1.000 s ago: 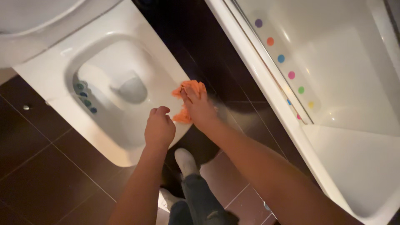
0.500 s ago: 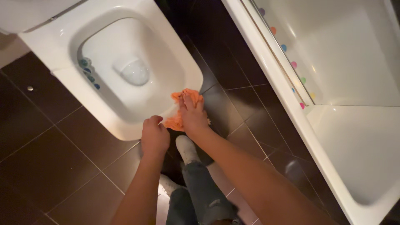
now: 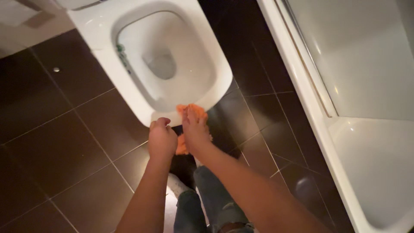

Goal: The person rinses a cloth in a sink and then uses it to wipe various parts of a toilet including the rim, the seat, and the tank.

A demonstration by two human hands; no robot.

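Note:
A white toilet bowl [image 3: 112, 51] with no seat down stands on dark floor tiles, its front rim near my hands. My right hand [image 3: 195, 129] lies flat on an orange cloth [image 3: 189, 109] and presses it against the front rim of the bowl. Part of the cloth hangs below the rim, between my two hands. My left hand [image 3: 161, 139] is curled into a loose fist just left of it, at the rim's front edge, holding nothing that I can see.
A white bathtub [image 3: 366, 129] runs along the right side, its edge close to my right arm. Dark brown floor tiles [image 3: 64, 151] lie to the left. My jeans-clad legs and a white sock [image 3: 174, 183] are below my hands.
My right hand slid the orange cloth from the right side of the rim round to the front. My left hand stayed beside it. The view shifted, the toilet now higher and more central.

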